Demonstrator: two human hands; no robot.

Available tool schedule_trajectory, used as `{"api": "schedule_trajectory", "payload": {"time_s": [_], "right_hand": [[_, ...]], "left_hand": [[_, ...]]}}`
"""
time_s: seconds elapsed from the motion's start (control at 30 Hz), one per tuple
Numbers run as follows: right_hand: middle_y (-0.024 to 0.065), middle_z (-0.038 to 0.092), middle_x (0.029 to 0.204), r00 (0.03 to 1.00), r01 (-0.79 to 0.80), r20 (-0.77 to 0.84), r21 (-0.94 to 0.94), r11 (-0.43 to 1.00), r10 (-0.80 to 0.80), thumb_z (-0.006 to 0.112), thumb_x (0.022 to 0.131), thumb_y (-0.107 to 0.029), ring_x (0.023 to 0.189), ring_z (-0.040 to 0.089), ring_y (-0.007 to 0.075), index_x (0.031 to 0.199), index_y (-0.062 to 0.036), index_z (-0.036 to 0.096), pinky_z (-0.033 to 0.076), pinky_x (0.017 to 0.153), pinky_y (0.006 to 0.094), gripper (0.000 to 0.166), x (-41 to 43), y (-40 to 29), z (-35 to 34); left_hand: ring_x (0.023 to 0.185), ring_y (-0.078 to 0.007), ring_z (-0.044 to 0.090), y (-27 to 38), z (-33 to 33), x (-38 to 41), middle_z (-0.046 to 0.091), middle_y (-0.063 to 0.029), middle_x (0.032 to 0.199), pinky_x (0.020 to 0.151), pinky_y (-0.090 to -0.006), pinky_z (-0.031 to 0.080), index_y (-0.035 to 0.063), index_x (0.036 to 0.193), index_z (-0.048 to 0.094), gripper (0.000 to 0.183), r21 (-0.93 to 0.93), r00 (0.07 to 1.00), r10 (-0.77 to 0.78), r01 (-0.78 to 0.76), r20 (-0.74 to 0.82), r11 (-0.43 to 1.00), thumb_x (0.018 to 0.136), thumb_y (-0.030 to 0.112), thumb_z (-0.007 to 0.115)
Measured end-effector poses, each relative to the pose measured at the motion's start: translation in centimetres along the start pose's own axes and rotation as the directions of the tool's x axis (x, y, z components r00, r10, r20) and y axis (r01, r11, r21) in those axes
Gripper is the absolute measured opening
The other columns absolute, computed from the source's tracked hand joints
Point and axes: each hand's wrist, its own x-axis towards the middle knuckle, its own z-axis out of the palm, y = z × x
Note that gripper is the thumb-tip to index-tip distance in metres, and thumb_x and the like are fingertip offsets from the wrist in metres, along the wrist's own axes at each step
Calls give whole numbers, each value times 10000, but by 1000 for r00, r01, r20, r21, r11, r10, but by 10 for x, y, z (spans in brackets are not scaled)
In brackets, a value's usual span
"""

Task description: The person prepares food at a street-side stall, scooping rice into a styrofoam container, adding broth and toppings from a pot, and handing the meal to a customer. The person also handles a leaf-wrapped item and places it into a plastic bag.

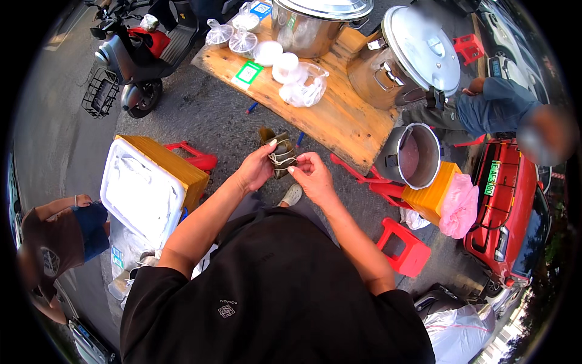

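Note:
A leaf-wrapped zongzi, dark green and bound with pale string, is held in front of my body, short of the wooden table. My left hand grips its left side, thumb on top near the upper end. With thumb and forefinger together, my right hand touches the string at the zongzi's right side; whether it pinches the string is too small to tell for certain. On the table lie white lidded tubs, a clear plastic bag and several bagged bowls.
Two lidded steel pots stand on or beside the table, with an open pot at its right corner. A white-lidded yellow box is at left, a red stool at right. People stand at both sides; a scooter is upper left.

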Motion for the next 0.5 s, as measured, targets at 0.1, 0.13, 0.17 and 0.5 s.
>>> {"api": "schedule_trajectory", "payload": {"time_s": [0.1,0.13,0.17,0.5], "right_hand": [[51,675,986,997,-6,-78,72,997,12,818,860,-168,856,639,120,1091,-33,621,553,761,299,332,1,6,9],[50,673,987,994,4,-110,79,997,5,817,860,-166,853,638,120,1087,-32,621,552,760,299,329,2,7,13],[49,671,989,990,15,-140,86,996,-2,817,860,-165,850,636,120,1084,-30,621,552,760,299,326,2,9,17],[2,608,801,993,-109,-45,81,991,113,769,904,-142,715,551,86,940,-49,605,469,646,276,192,14,1,52]], "left_hand": [[1260,-238,606,13,-8,7,623,-98,1370,1082,-423,468,92,1458,501,484,48,998,-29,27,47,998,1067,377,518],[1229,-220,617,15,-12,8,631,-84,1349,1055,-421,482,101,1444,512,511,108,998,-44,39,41,993,1059,436,532],[1216,-211,620,18,-17,8,634,-77,1338,1044,-418,487,100,1435,515,526,145,997,-73,67,40,987,1050,458,543],[1176,-163,621,43,-45,2,647,-41,1270,969,-407,520,106,1413,486,595,350,989,-140,146,-43,925,996,500,645]]}}
